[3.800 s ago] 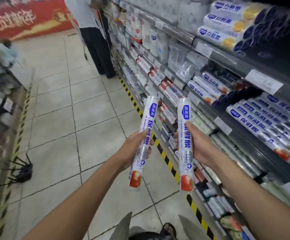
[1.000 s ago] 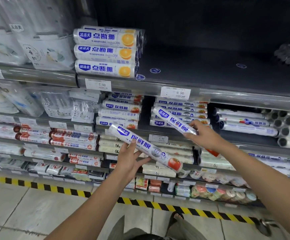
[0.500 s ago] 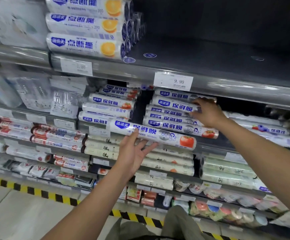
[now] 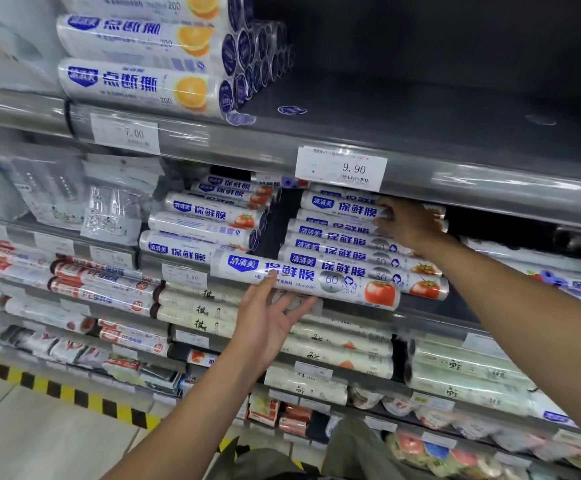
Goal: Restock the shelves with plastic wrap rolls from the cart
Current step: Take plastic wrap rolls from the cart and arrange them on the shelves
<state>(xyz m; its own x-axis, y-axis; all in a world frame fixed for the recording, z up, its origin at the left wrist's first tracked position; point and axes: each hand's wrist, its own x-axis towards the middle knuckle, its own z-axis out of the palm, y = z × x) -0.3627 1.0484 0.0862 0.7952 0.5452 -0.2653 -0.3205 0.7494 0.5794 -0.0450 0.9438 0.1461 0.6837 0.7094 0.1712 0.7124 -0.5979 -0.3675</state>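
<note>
White roll (image 4: 302,278): frame centre, level, at shelf (image 4: 431,322) edge.
Left hand (image 4: 268,323): fingers wide, propping it.
Right hand (image 4: 410,225): fingers curled on top roll (image 4: 337,207).

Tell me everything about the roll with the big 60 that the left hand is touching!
The roll is a long white tube in shiny wrap, with a blue badge, blue Chinese letters, a grey circle reading 60 and a red tomato near its right end. It lies nearly level, in front of the stacked rolls. The left hand props it from below, one fingertip on its front.
</note>
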